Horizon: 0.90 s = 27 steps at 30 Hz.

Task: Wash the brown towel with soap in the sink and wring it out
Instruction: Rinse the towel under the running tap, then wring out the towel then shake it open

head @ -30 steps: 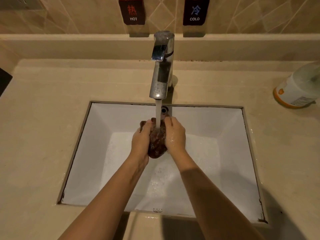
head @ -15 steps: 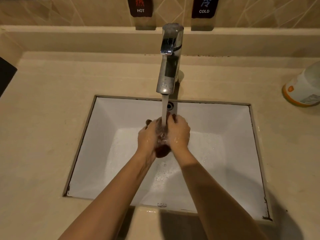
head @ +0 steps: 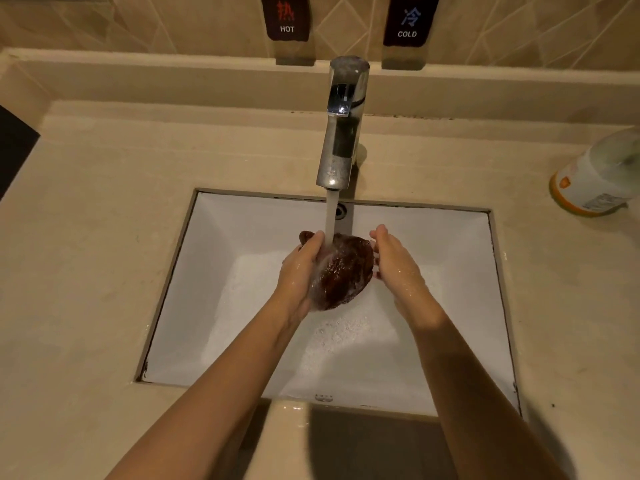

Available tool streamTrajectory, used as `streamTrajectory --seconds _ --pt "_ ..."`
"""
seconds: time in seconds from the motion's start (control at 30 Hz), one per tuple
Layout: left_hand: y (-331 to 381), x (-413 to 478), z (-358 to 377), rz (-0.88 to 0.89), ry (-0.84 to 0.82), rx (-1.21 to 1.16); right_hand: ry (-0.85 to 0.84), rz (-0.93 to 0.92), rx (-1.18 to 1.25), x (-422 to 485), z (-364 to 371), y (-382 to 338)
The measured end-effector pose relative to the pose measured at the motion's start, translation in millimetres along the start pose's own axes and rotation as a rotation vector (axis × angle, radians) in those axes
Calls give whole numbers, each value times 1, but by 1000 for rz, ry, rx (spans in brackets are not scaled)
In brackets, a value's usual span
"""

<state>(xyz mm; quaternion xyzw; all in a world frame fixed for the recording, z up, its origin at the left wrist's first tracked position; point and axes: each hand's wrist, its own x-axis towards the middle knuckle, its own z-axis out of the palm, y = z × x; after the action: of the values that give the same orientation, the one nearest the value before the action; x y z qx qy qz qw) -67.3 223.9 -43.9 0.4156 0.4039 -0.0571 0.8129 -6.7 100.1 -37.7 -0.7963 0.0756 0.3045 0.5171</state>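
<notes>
The brown towel (head: pixel 346 268) is a wet, soapy wad held over the white sink (head: pixel 214 258). Water runs from the chrome faucet (head: pixel 341 140) onto the towel's left side. My left hand (head: pixel 298 271) cups and grips the wad from the left, with the stream splashing over its fingers. My right hand (head: pixel 394 261) is on the right with fairly straight fingers, its palm facing the towel and only just touching its right edge. Foam and bubbles cover the sink floor below.
A white soap bottle with an orange base (head: pixel 595 178) stands on the beige counter at the far right. HOT (head: pixel 286 17) and COLD (head: pixel 408 20) signs hang on the tiled wall behind the faucet. A raised ledge runs along the back.
Both hands were pressed together round the towel. Now my right hand has drawn away to the right and opened, so most of the wad shows in my left hand.
</notes>
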Motion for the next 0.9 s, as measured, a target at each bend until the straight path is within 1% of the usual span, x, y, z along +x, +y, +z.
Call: streamTrajectory --seconds 0.1,0.2,0.27,0.33,0.4,0.47,0.57,0.67,0.8,0.9 --pt "3 -4 7 -9 -51 -3 78 -140 -77 -11 -15 -28" --pt "6 -6 10 4 -99 2 158 -290 -41 -22 -27 -73" --pt "9 -6 9 23 -57 47 108 -312 52 -28 -31 -108" --pt "9 -5 8 10 -59 67 -8 -334 116 -35 -31 -140" --pt "13 -9 10 -33 -67 76 -74 -328 110 -38 -26 -164" --pt "16 -13 13 -70 -82 69 -81 -295 59 -37 -21 -177" --pt "20 -18 14 -48 -85 82 -104 -287 69 -34 -16 -176" --pt "24 -22 10 -8 -51 66 -72 -369 -16 -32 -10 -165" --pt "36 -35 4 -4 22 85 -62 -428 11 -32 -8 -156" --pt "47 -44 -6 8 20 111 -2 -552 -17 -33 -14 -126"
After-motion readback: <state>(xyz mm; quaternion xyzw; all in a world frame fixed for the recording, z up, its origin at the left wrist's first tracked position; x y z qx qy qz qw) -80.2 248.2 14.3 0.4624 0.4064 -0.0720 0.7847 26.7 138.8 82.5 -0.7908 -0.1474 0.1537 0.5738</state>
